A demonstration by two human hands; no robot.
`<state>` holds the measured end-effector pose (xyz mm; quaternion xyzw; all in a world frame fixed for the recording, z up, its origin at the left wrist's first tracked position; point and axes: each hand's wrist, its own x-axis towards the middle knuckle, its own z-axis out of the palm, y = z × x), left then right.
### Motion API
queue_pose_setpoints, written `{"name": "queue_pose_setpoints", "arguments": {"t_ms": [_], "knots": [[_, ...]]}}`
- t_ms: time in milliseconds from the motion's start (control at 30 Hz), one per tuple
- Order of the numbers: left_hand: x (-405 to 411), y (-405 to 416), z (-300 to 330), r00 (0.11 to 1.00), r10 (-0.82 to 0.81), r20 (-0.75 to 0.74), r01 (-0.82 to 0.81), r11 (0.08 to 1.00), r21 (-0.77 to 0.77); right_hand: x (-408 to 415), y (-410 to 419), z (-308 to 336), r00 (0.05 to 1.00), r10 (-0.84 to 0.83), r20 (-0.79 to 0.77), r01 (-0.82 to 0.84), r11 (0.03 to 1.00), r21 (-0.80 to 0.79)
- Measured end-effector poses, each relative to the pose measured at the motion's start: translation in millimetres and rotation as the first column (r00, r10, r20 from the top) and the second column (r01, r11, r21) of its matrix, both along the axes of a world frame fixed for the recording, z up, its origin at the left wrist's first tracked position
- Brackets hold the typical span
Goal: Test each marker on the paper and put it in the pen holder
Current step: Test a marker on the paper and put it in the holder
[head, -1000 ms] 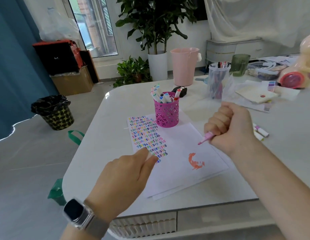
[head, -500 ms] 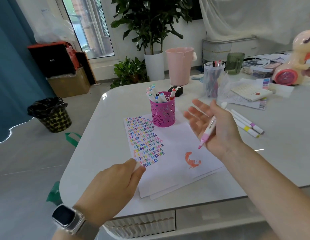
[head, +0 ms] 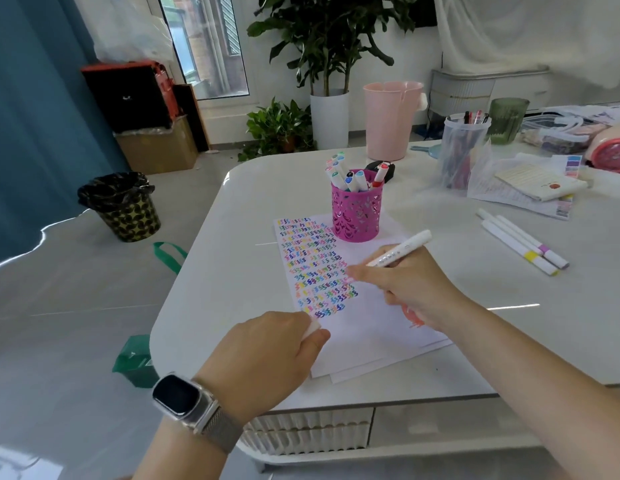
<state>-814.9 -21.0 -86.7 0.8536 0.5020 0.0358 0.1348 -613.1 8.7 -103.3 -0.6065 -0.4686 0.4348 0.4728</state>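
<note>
On white paper (head: 370, 327), right hand (head: 410, 284) now grips marker (head: 400, 252), tip seemingly touching.

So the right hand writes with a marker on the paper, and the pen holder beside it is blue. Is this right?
Not quite. The pen holder is pink, not blue, as the head view shows. The rest holds: the right hand holds a marker with its tip at the paper.

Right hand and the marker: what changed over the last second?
The right hand went from a raised fist, through an open-palm re-grip, down to a writing grip; the marker tip now sits at the coloured squiggles on the paper. The left hand still holds a white cap by the paper's edge. Pen holder and spare markers unchanged.
</note>
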Motion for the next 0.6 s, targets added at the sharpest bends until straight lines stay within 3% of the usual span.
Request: {"name": "queue_pose_setpoints", "arguments": {"t_ms": [100, 300, 600], "knots": [[-2, 1, -1, 1.000, 0.006, -0.005, -0.006, 1.000, -0.027, -8, 2, -14, 0.983, -0.033, 0.181, 0.031, 0.999, 0.016], [-7, 6, -10, 0.998, 0.033, -0.059, -0.037, 0.997, -0.064, -13, 6, -24, 0.980, -0.133, 0.147, 0.115, 0.985, 0.126], [-2, 6, -15, 0.995, 0.099, -0.027, -0.103, 0.979, -0.177, -13, 6, -26, 0.978, -0.080, 0.194, 0.055, 0.990, 0.128]]}}
